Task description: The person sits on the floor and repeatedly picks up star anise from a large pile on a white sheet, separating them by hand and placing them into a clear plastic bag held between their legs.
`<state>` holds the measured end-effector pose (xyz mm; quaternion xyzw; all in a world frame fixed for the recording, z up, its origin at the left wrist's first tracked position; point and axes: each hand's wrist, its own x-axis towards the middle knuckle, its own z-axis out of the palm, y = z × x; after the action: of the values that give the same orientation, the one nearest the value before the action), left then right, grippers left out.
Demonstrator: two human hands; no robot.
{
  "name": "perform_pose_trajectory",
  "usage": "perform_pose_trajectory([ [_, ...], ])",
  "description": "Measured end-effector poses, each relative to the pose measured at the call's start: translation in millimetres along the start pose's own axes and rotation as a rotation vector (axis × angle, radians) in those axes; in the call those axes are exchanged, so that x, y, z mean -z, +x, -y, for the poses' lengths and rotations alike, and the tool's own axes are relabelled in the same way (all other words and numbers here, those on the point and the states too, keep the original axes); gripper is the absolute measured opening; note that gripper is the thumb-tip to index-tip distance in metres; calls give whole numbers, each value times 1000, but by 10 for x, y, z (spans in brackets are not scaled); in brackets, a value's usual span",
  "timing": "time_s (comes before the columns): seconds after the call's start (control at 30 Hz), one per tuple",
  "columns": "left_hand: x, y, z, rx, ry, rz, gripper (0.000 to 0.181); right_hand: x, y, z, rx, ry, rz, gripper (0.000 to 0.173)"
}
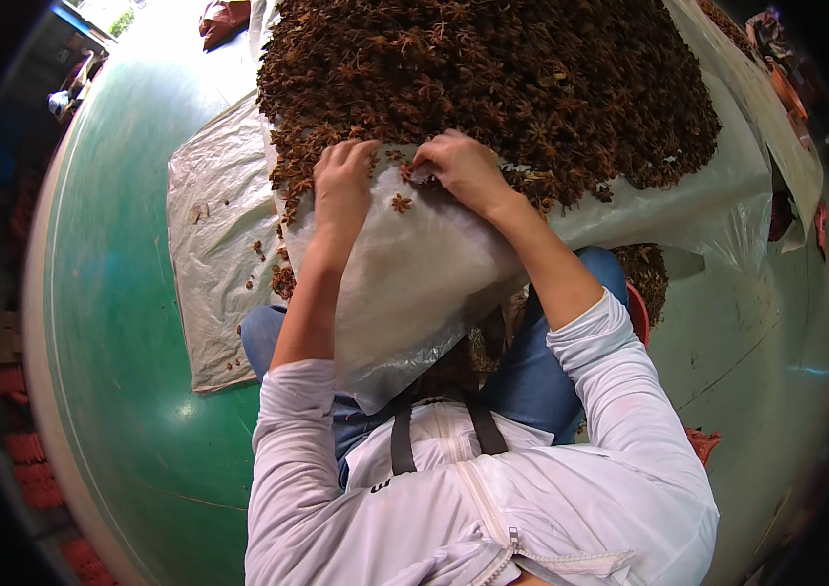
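Before me a wide heap of dried star anise [487, 80] lies on white plastic sheeting [407, 271]. At the heap's near edge, on the left, my left hand [343, 176] has its fingers bent down among the pods. My right hand [462, 167] is a little to the right, with fingers curled beside a few pods; its fingertips are partly hidden. Whether either hand grips a pod cannot be made out. One loose star anise pod [401, 203] rests on the bare sheeting just below the gap between my hands.
A crumpled plastic sheet [220, 242] with scattered bits lies on the left over the green floor [136, 308]. By my right knee are a red basin rim [637, 315] and a brownish heap [645, 282]. Red sacks [37, 469] are stacked far left. A person [767, 33] is far right.
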<state>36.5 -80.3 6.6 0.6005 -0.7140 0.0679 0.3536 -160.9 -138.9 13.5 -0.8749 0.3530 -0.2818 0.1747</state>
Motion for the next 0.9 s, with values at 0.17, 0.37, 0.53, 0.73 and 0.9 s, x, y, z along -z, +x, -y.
perform_pose_trajectory([
  [0.17,-220,295,18,-73,25,364,24,161,-137,-53,-198,-144,-125,10],
  [0.37,89,143,120,185,-223,267,18,142,-111,25,-45,144,-214,11],
  [0.53,331,-96,-50,519,-498,157,17,227,-41,65,-178,179,-242,13],
  [0.73,369,-207,-158,649,-796,120,20,96,-7,105,-283,164,-200,10],
  [0.9,377,-245,0,738,-1011,92,22,389,-21,182,209,-25,-355,8],
])
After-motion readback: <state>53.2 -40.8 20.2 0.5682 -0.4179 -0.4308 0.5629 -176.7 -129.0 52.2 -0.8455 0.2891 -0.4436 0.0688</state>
